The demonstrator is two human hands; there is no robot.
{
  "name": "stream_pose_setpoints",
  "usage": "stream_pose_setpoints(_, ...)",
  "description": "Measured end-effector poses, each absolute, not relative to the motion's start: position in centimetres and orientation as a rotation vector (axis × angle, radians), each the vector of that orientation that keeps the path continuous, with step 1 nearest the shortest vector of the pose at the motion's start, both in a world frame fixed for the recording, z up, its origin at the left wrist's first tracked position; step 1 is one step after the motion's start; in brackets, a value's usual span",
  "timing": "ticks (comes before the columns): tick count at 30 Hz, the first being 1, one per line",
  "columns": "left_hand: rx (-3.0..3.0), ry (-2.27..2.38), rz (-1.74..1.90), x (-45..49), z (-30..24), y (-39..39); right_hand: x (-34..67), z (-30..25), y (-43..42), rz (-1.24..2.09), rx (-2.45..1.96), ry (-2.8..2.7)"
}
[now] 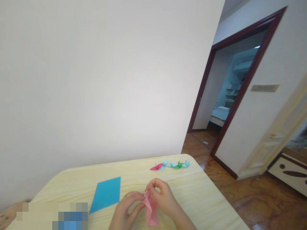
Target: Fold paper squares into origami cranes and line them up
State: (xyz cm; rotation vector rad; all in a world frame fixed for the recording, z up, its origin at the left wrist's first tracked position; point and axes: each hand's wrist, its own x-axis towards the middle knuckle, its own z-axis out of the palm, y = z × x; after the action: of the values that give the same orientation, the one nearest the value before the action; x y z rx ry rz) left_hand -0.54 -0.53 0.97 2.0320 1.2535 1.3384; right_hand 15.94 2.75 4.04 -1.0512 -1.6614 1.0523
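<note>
A partly folded piece of pink origami paper (151,210) is held up over the table between both hands. My left hand (128,206) pinches its left edge between thumb and fingers. At the top of the paper, my right hand (163,195) is closed with thumb and fingertips on a fold. The lower end of the paper hangs loose and creased. Left of my hands, a flat blue paper sheet (106,194) lies on the table. Beyond my hands sits a row of several small folded paper cranes (178,164) in pink, green and light blue.
The pale wood-grain table (74,179) has rounded corners and stands against a white wall (107,80). At the right are a dark red door frame (244,92) and a brown floor (230,191). A pixelated patch hides the lower left corner.
</note>
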Motion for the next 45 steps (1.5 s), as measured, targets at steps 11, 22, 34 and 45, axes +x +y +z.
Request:
stream_pose_setpoints(11,2.019,1.304,1.391,-0.3,1.5,-1.0,15.9,3.9,2.7,1.073,-1.036,-1.617)
stream_pose_setpoints(22,1.933,1.418,1.469,-0.4,1.0,-0.8,15.8,5.6,1.7,0.957,-1.018,-1.750)
stream_pose_setpoints(34,1.993,1.362,1.569,-0.6,1.5,-0.7,15.7,5.9,1.4,0.671,-0.852,-1.799)
stream_pose_setpoints(45,1.974,1.332,1.583,-0.3,2.0,-1.2,15.6,5.7,1.3,0.733,-0.877,-1.796)
